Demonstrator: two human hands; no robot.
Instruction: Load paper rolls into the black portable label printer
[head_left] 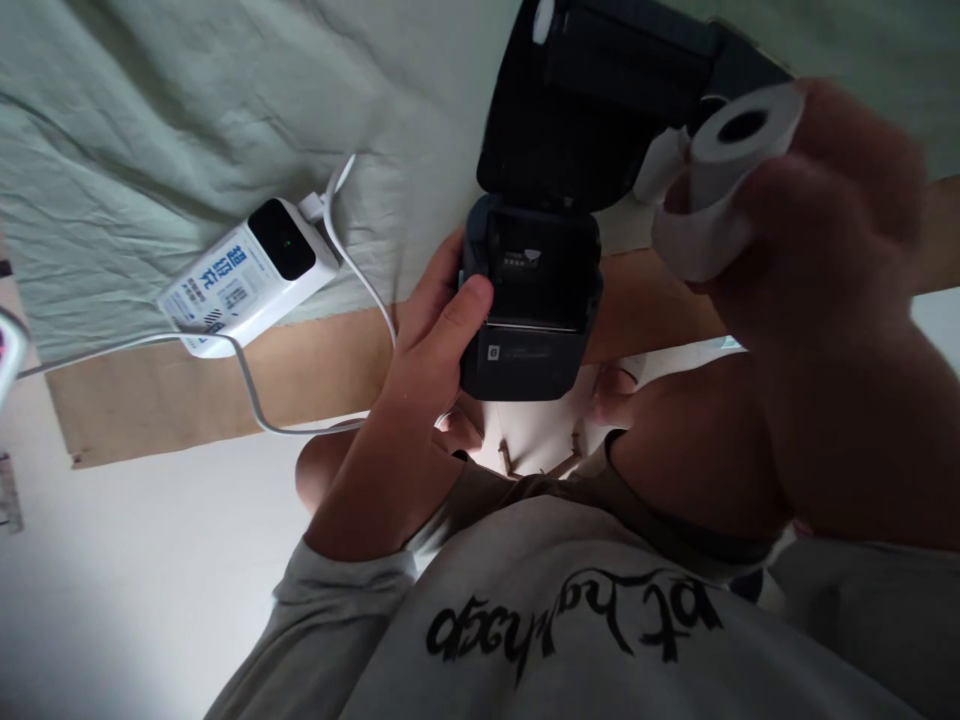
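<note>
My left hand (439, 315) is closed around the left side of a small black label printer (536, 360), its thumb on the printer's edge. The printer's hinged lid (562, 150) stands swung up and back, baring the paper bay. To the right, my right hand (832, 190) grips a white paper roll (742, 135) with a dark hollow core. A strip of paper curls loose from the roll's front. The roll is apart from the paper bay, up beside the lid. Most of the right fingers are shadowed and partly blurred.
A white power bank (251, 275) with a black display lies on the green cloth (397, 110) at left. Its white cable (360, 275) loops toward my left forearm. A brown board edge (315, 370) runs along the cloth's near side, above my legs.
</note>
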